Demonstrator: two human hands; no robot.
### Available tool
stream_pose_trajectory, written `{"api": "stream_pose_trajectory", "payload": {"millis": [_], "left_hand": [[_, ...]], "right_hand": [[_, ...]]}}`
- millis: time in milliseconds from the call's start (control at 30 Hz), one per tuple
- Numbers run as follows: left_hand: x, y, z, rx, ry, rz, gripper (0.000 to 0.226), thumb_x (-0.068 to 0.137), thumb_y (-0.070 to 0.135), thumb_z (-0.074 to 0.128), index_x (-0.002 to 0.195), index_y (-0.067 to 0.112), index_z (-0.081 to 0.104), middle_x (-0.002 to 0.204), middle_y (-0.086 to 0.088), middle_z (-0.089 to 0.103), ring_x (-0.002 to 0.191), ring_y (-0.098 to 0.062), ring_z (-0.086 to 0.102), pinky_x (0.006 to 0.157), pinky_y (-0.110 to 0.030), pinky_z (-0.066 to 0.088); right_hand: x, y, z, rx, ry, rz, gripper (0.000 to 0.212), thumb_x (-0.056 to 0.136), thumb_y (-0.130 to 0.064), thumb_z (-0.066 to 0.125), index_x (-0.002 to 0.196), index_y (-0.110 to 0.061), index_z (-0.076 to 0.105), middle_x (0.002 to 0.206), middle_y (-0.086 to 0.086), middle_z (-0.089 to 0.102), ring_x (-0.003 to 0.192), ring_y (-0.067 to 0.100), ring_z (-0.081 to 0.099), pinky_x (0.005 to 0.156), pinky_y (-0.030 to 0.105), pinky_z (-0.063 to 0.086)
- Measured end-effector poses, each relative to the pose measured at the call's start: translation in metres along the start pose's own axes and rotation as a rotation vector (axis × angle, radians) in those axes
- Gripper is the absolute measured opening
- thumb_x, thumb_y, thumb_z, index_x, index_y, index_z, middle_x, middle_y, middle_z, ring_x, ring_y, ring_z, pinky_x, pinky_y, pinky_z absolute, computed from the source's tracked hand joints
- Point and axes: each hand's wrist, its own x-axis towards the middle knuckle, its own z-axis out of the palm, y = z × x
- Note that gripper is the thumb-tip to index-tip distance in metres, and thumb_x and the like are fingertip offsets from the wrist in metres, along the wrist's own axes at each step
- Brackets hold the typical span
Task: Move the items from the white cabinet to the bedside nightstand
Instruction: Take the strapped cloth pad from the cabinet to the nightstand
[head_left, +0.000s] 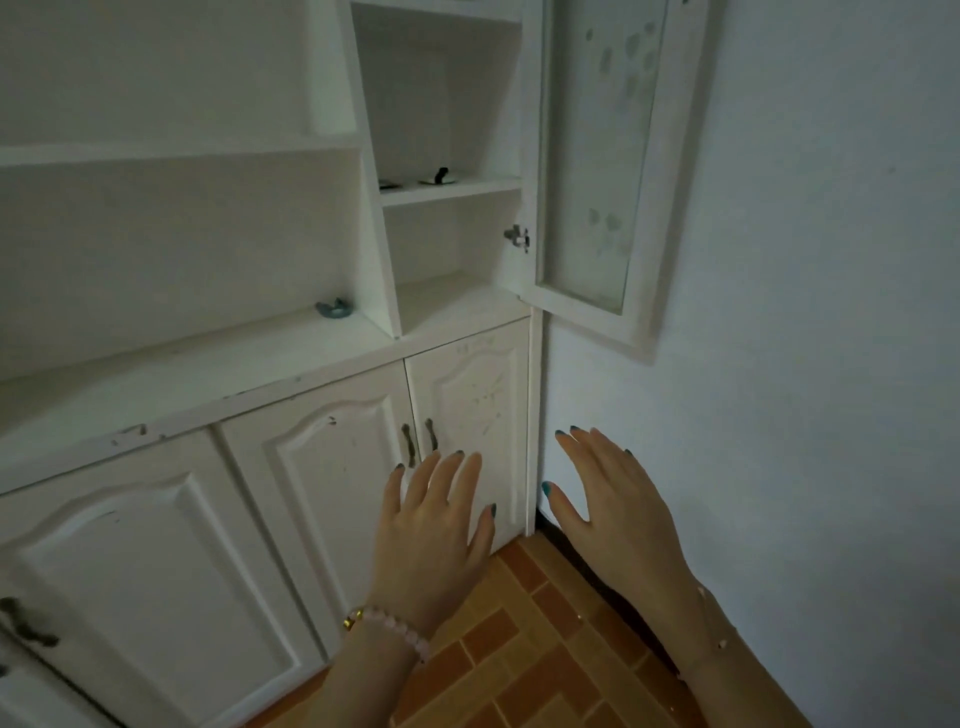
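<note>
The white cabinet (291, 384) fills the left and centre of the view. A small blue-green object (333, 308) lies on its wide open shelf. Higher up, in the narrow right compartment, a small dark item on a white disc (439, 177) and a flat dark piece (388, 184) rest on a shelf. My left hand (434, 530) is held out empty, fingers spread, in front of the lower doors. My right hand (608, 509) is also open and empty, near the wall. Both hands are well below the shelves. The nightstand is out of view.
The compartment's frosted glass door (597, 171) stands swung open against the white wall (805, 312). Lower cabinet doors with dark handles (431, 434) are closed. Brown tiled floor (519, 654) lies below.
</note>
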Motion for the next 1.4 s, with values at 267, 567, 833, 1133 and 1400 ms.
{"api": "stream_pose_trajectory", "payload": {"millis": [267,567,833,1133,1400], "left_hand": [[0.135,-0.001,0.047,0.050,0.039,-0.046,0.052,0.089,0.041,0.035,0.124,0.012,0.060,0.119,-0.007,0.065,0.114,-0.028,0.060,0.097,-0.053,0.044],[0.231,-0.014,0.106,0.099,0.059,-0.123,0.051,0.088,0.040,0.036,0.122,0.012,0.062,0.118,-0.006,0.066,0.113,-0.028,0.060,0.094,-0.054,0.047],[0.294,-0.052,0.149,0.131,0.070,-0.159,0.050,0.087,0.041,0.037,0.122,0.015,0.062,0.117,-0.003,0.066,0.112,-0.026,0.061,0.095,-0.053,0.045],[0.399,-0.117,0.177,0.091,0.215,-0.120,0.047,0.088,0.039,0.039,0.121,0.012,0.060,0.116,-0.006,0.065,0.109,-0.028,0.062,0.091,-0.052,0.049],[0.451,-0.183,0.196,0.161,0.284,-0.069,0.047,0.085,0.039,0.041,0.118,0.013,0.064,0.115,-0.004,0.066,0.105,-0.026,0.062,0.088,-0.049,0.051]], "right_hand": [[0.134,0.060,0.008,0.056,0.013,-0.081,0.082,0.077,-0.066,0.012,0.142,-0.021,0.036,0.148,0.001,0.036,0.139,0.020,0.028,0.116,0.040,0.020],[0.253,0.114,0.037,0.059,-0.004,-0.171,0.072,0.084,-0.060,0.020,0.140,-0.019,0.040,0.143,0.000,0.043,0.135,0.020,0.036,0.111,0.035,0.018],[0.328,0.126,0.074,0.067,-0.008,-0.203,0.070,0.084,-0.057,0.021,0.138,-0.019,0.043,0.141,0.000,0.046,0.133,0.020,0.039,0.109,0.032,0.019],[0.477,0.100,0.085,0.080,0.115,-0.324,0.064,0.087,-0.051,0.028,0.136,-0.014,0.045,0.139,0.003,0.048,0.131,0.021,0.041,0.108,0.037,0.034],[0.650,0.034,0.090,0.168,0.184,-0.458,0.047,0.094,-0.031,0.050,0.137,-0.014,0.042,0.139,0.003,0.045,0.127,0.019,0.040,0.099,0.025,0.031]]}}
